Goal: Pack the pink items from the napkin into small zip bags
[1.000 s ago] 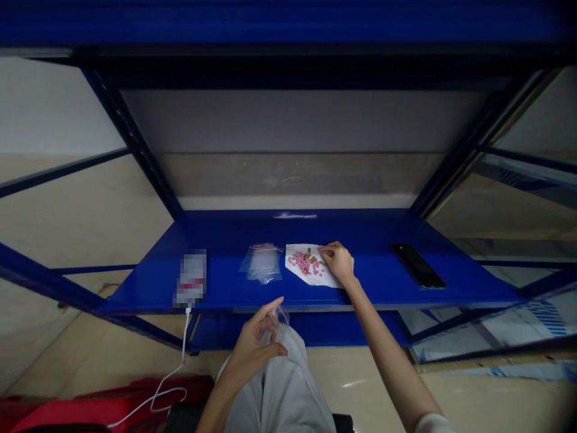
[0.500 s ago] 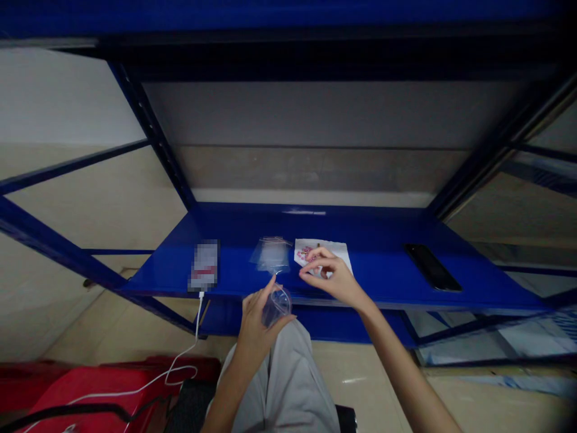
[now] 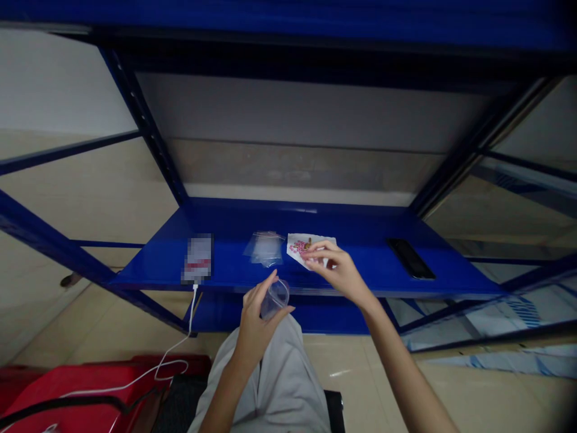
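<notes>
My left hand (image 3: pixel 258 310) is curved around a clear plastic bag (image 3: pixel 276 297), whose rounded mouth gapes toward me in front of the shelf edge. My right hand (image 3: pixel 334 264) reaches down over a white sheet of paper (image 3: pixel 325 238). Its fingertips are pinched together among small pink pieces (image 3: pixel 297 246), and whatever they grip is too small to tell. A small brownish item (image 3: pixel 309 243) lies by those pieces. Left of the paper, flat clear zip bags (image 3: pixel 267 248) rest on the blue shelf (image 3: pixel 238 216).
A blurred-out device (image 3: pixel 198 258) with a white cable (image 3: pixel 174 346) lies at the shelf's left. To the right is a black phone (image 3: pixel 411 258). Blue uprights frame both sides, and another blue shelf board (image 3: pixel 315 316) sits below. Something red (image 3: pixel 81 391) stands lower left.
My right hand has lowered onto the pink pieces from just above the paper. My left hand keeps its hold on the bag. The whole view has shifted slightly.
</notes>
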A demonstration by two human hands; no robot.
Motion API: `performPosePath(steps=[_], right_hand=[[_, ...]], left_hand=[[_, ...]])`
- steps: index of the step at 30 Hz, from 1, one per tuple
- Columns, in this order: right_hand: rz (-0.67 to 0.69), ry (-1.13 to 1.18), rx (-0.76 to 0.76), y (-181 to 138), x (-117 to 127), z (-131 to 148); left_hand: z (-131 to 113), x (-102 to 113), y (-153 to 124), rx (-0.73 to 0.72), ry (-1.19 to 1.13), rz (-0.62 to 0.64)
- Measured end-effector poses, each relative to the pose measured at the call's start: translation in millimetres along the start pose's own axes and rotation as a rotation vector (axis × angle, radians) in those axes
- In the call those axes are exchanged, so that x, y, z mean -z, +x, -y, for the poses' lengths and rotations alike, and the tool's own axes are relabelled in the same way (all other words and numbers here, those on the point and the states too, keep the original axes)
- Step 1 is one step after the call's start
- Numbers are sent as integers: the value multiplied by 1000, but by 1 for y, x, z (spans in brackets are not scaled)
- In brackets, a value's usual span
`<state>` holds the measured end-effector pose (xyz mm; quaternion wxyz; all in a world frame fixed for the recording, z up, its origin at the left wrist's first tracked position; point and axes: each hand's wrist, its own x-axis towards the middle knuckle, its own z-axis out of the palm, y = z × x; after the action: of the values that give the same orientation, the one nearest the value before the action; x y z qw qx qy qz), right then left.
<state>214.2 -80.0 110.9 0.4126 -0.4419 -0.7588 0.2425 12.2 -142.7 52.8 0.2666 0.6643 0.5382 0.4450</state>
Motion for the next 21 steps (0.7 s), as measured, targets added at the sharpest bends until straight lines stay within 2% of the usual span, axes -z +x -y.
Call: performPosePath(steps=[2,4,7,9,14,17,21], right_hand=[[-167,-108,-72,1,13,-28],[-246,-277,-175,-2,20,-59],[-144,-446,-289,-11,19,-94],[-91,-481,-314,-16,13,-106],[-90,-503,-333,-19,2,-114],[-134,-526,-336,-14,3,-116],[-171,-415,-274,-6,3,-94]], left_hand=[[-1,1,-1,47,-76,3],[-1,2,-1,75,-133,3],[0,3,-2,92,-154,20],[0,3,-3,92,-139,40],[6,3,-3,65,-66,74],[11,1,-2,46,-51,44],[15,-2,2,19,-26,-38]])
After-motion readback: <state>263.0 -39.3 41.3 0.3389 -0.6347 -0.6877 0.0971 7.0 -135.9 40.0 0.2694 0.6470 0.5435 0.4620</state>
